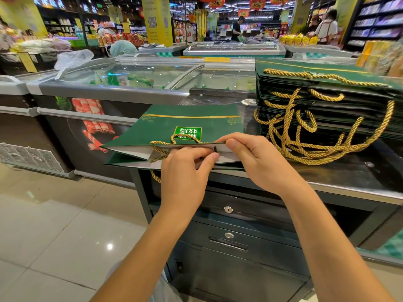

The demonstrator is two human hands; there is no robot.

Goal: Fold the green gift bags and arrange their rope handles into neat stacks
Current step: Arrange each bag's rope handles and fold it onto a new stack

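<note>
Partly complete: stack of folded bags (327,110) at two o'clock on the counter (349,177); one green gift bag (185,125) at twelve, mouth unflattened, rim pinched by left hand (183,171) and right hand (257,158), rope handle (185,140) loose.

You stand on glossy beige floor tiles (54,225); glass-topped grey chest freezers (130,83) run left, and blurred, probably snack-laden dark shelves (375,20) stand far right.
</note>
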